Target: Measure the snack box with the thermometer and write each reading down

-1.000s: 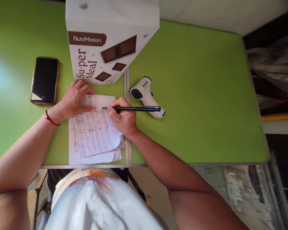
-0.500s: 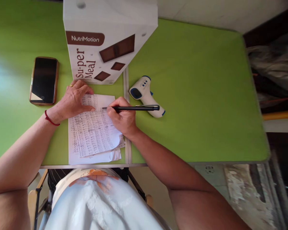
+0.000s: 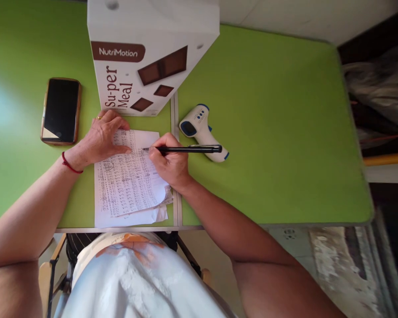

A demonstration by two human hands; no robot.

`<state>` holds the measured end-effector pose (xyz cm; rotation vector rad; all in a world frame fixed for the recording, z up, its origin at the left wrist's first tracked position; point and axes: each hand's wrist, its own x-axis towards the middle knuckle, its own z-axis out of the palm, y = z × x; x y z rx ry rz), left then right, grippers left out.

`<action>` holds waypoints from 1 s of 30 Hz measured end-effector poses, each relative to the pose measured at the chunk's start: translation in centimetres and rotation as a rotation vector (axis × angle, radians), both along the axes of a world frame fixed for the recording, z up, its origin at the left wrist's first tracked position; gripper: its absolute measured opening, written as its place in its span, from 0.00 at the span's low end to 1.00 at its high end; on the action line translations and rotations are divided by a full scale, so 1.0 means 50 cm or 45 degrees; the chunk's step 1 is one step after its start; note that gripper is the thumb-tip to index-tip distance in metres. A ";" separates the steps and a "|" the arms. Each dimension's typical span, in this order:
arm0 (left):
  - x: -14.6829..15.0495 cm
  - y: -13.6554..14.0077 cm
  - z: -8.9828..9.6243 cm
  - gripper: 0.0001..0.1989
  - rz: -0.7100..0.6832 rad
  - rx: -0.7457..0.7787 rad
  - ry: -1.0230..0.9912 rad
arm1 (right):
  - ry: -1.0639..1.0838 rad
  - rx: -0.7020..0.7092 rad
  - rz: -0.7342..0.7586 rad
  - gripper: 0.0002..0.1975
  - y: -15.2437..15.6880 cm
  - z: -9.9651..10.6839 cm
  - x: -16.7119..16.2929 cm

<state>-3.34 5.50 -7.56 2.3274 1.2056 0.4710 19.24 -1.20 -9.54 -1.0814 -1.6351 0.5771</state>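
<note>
Sheets of paper (image 3: 129, 190) covered in dense handwriting lie stacked near the table's front edge, the lower right corners crumpled. Across the top left of the top sheet rests my left hand (image 3: 106, 137), spread flat with the thumb pointing right. My right hand (image 3: 170, 161) grips a black pen (image 3: 195, 149), its tip at the writing on the upper right part of the sheet. The pen lies nearly level, its back end pointing right above the handle of a white and blue infrared thermometer (image 3: 199, 128).
A tall white NutriMotion box (image 3: 152, 35) stands just behind the paper. A phone in a brown case (image 3: 61, 110) lies to the left. The green table (image 3: 278, 123) has a metal seam (image 3: 175, 176) beside the sheets. A chair armrest (image 3: 45, 282) shows below.
My right hand and the pen have shifted very slightly to the right along the writing. My left hand keeps its place on the paper.
</note>
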 end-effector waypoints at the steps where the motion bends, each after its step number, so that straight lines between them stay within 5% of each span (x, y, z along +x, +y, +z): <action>1: 0.000 0.000 0.000 0.24 -0.005 0.004 0.002 | -0.002 0.011 -0.003 0.08 0.000 0.000 0.000; 30: -0.004 0.004 -0.006 0.24 -0.024 0.040 -0.028 | 0.022 -0.030 -0.065 0.08 0.002 0.000 0.002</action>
